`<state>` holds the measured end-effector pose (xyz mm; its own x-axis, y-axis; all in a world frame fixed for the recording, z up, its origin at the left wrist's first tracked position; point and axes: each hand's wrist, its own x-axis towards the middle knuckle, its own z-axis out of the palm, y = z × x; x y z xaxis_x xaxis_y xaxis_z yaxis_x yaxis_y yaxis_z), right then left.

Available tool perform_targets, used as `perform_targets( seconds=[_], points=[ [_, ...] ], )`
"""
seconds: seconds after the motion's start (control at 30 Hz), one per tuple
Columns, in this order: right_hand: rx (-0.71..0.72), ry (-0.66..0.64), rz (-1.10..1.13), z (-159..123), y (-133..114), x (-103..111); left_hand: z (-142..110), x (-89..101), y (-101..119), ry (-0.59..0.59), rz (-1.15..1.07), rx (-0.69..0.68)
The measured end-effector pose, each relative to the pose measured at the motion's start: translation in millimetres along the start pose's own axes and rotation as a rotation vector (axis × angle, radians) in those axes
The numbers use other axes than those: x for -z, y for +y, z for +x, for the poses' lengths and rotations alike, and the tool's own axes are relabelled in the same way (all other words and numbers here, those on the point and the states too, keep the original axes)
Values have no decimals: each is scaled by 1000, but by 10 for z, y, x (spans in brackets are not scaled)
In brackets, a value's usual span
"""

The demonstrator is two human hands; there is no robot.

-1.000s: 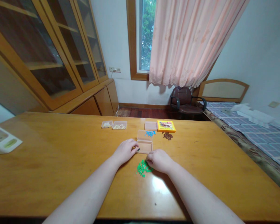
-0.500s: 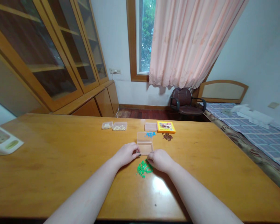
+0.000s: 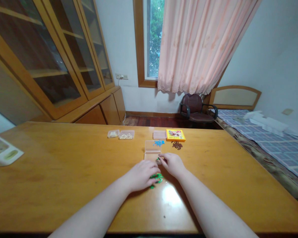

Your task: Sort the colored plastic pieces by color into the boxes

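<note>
A heap of small green plastic pieces [image 3: 158, 178] lies on the wooden table, partly hidden by my left hand [image 3: 144, 174]. That hand is open, its fingers apart and curved over the heap. My right hand [image 3: 172, 163] pinches a small green piece [image 3: 158, 159] between thumb and fingers, at the right front of an open clear plastic box [image 3: 150, 155]. The hinged lid [image 3: 149, 145] of this box lies back, away from me. Small blue pieces [image 3: 159, 143] sit at the lid's right side. My hands cover the box's front edge.
Brown pieces [image 3: 177, 145] lie before a yellow carton [image 3: 175, 135], beside another clear box [image 3: 159, 135]. Two clear containers stand farther left, one with cream pieces [image 3: 126, 136]. A white plastic object [image 3: 5, 150] stands at the table's left edge.
My left hand has left the box's side and come toward me over the green heap. My right hand has moved from the heap up to the box with a green piece.
</note>
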<state>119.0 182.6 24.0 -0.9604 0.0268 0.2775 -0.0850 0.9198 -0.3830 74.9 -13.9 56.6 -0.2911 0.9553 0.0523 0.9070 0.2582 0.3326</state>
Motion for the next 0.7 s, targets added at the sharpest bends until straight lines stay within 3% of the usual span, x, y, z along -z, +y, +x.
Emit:
perform_targets(
  seconds=[0.1,0.2,0.27,0.47,0.7],
  points=[
    [-34,45,31,23,33,16,-29,-279,194,-78,0,-100],
    [-60,69,41,49,78,18,-39,-530,245,-161,7,-64],
    [-95,40,56,63,102,5,-16,-601,210,-176,-3,-59],
    [-123,-59,136,91,134,-46,119,-508,13,-140,4,-61],
    [-65,-47,95,118,182,-54,166,-324,-103,-134,-57,-39]
  ],
)
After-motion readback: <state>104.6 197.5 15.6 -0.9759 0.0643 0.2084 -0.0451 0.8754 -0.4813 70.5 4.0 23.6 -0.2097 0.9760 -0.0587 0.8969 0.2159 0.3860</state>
